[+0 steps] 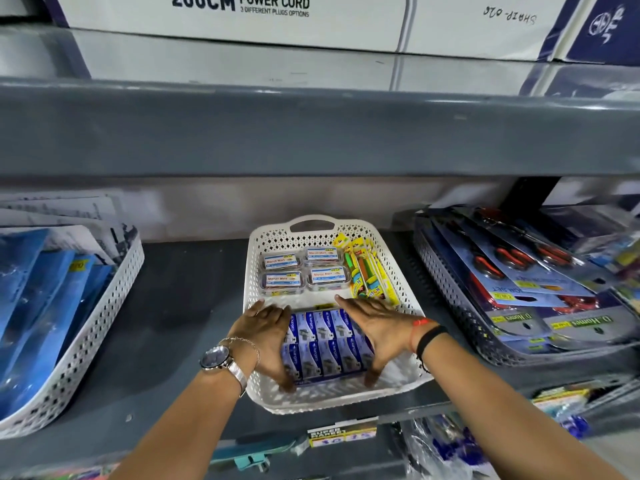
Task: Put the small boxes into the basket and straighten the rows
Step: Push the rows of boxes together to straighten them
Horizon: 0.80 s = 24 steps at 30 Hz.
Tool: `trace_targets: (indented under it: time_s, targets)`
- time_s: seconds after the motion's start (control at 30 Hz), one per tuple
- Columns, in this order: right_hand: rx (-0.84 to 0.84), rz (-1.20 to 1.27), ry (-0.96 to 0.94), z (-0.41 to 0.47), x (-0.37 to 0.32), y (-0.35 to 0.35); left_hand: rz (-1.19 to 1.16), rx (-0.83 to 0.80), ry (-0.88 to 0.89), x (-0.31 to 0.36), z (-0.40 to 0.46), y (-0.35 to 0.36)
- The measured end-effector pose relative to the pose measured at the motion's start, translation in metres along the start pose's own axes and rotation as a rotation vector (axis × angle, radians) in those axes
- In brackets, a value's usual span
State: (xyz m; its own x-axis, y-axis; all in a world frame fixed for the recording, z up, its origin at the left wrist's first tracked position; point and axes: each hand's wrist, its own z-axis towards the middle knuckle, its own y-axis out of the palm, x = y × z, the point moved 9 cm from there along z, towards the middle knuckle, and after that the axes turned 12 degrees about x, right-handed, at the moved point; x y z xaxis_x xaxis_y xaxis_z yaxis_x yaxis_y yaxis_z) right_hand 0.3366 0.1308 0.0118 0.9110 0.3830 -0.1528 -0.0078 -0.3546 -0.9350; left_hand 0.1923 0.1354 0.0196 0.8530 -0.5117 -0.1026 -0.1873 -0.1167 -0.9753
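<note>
A white perforated basket (263, 244) stands on the grey shelf, middle of the head view. In its near half lie two rows of small blue-and-white boxes (327, 344), packed side by side. My left hand (265, 336) presses flat against the left end of the rows. On the right end, my right hand (375, 329) does the same, so the block is squeezed between both palms. Fingers of both hands are extended, thumbs curling at the near edge. Farther back in the basket sit clear lidded tubs (303, 271) and yellow packets (367, 271).
A white basket of blue packs (100, 327) stands at the left. At the right, a grey basket (446, 289) holds carded scissor sets. The upper shelf's grey front edge (311, 133) hangs just above. A price label (341, 436) is on the shelf lip.
</note>
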Motion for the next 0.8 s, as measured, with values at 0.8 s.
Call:
trace_targets:
  time_s: [0.8]
  targets:
    - [-0.006, 0.088, 0.044, -0.009, 0.011, 0.002, -0.16, -0.071, 0.0, 0.014, 0.004, 0.002]
